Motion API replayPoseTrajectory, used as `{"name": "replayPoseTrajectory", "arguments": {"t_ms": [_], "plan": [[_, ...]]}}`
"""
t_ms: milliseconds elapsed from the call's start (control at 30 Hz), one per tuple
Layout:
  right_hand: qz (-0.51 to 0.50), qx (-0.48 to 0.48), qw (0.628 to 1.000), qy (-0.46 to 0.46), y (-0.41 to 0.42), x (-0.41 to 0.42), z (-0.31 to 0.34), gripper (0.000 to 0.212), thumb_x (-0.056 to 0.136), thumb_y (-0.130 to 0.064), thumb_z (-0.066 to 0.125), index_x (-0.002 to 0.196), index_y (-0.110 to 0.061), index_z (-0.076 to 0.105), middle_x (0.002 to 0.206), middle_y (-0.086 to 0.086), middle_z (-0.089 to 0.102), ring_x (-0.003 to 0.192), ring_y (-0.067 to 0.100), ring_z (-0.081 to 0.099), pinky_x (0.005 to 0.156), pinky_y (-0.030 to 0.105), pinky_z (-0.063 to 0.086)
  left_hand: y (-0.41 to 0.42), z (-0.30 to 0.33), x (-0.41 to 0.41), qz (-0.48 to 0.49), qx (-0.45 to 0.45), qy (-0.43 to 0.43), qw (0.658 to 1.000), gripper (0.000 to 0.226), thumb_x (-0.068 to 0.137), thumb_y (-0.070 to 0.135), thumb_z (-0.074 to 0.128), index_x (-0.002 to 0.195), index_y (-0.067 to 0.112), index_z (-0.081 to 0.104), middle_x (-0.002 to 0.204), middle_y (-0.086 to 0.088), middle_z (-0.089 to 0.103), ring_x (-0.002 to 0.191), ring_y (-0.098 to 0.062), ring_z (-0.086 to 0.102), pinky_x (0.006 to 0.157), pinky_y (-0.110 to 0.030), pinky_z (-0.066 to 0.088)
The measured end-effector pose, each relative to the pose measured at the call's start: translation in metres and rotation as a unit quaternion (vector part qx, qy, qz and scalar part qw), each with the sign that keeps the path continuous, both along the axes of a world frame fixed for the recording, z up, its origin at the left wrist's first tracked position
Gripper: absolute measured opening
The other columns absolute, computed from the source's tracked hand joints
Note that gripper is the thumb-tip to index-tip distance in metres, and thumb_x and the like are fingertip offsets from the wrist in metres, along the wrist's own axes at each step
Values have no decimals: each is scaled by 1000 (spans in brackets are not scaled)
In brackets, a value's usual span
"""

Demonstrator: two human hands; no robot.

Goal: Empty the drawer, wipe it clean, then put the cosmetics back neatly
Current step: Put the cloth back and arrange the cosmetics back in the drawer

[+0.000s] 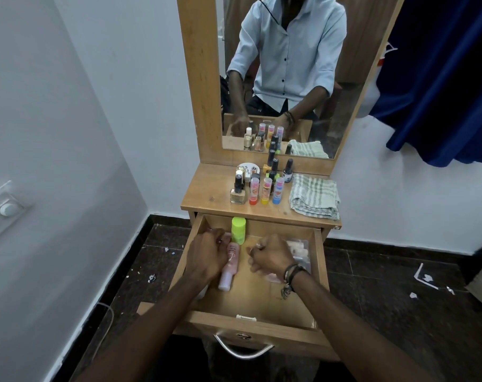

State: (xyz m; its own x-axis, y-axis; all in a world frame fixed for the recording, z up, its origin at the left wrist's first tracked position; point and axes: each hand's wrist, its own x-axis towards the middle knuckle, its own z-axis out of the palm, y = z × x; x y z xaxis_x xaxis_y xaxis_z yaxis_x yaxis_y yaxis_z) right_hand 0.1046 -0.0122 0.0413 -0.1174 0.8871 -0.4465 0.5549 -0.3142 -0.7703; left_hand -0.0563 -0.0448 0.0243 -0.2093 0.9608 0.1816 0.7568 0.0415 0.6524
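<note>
Mirror (pixel 289 78): we see it rise behind the tabletop, doubling the bottles in front of it.
Curtain (pixel 441 92): one blue drape, hanging at the right.
Drawer (pixel 262 301): pulled fully out under the tabletop (pixel 206 197); both our forearms cross its front edge.
Cloth (pixel 314 195): one folded striped cloth, on the tabletop's right side.
Left hand (pixel 206 256): inside the drawer, fingers curled beside the pink bottle (pixel 229 267); we cannot tell whether it grips anything.
Right hand (pixel 270 256): clenched loosely above the drawer floor, hiding part of a clear packet (pixel 297 249).
Green bottle (pixel 238 230): one, upright at the drawer's back.
Pink bottle: one, lying flat.
Lip balm tubes (pixel 266 190): three, upright on the tabletop, just left of the cloth.
Nail polish: several dark-capped bottles behind them; we cannot count them exactly.
</note>
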Motion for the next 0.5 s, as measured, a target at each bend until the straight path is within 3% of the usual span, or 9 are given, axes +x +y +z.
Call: {"name": "replayPoseTrajectory", "arguments": {"t_ms": [100,200,267,333,400,500], "plan": [[-22,60,998,25,1,12,28,16,95,-6,54,80,-9,61,67,7,69,50,16,63,39,21,44,-5,15,6,2,93,5,996,13,90,25,63,90,17,74,83,3,74,70,-9,66,61,-26,52],[-50,185,981,-19,7,23,58,15,91,-13,67,78,-6,68,72,6,72,62,14,67,54,24,54,0,33,12,10,186,-31,982,11,87,20,67,79,14,70,70,5,69,62,-7,62,56,-25,49],[-74,254,964,-39,14,24,75,14,87,-18,73,78,-8,69,71,-3,67,64,6,62,54,18,47,9,46,17,20,229,-53,972,8,84,12,69,77,13,68,65,4,64,59,-7,58,54,-23,46],[-87,313,945,-50,21,22,90,13,87,-18,73,77,-15,65,68,-10,60,61,-1,54,52,14,37,22,56,19,32,247,-68,966,4,83,9,69,84,12,68,69,2,63,61,-11,57,56,-26,48],[-93,369,923,-59,26,18,103,13,86,-18,73,78,-21,63,70,-9,62,64,2,56,55,16,39,35,62,20,43,234,-77,968,16,83,12,69,98,10,67,81,0,63,70,-12,58,60,-31,51],[-84,410,902,-105,38,14,112,8,86,-19,73,88,-22,66,91,-3,67,82,12,62,66,22,42,50,67,24,42,192,-55,979,31,84,17,69,114,10,63,101,-4,63,86,-12,57,70,-29,50]]}}
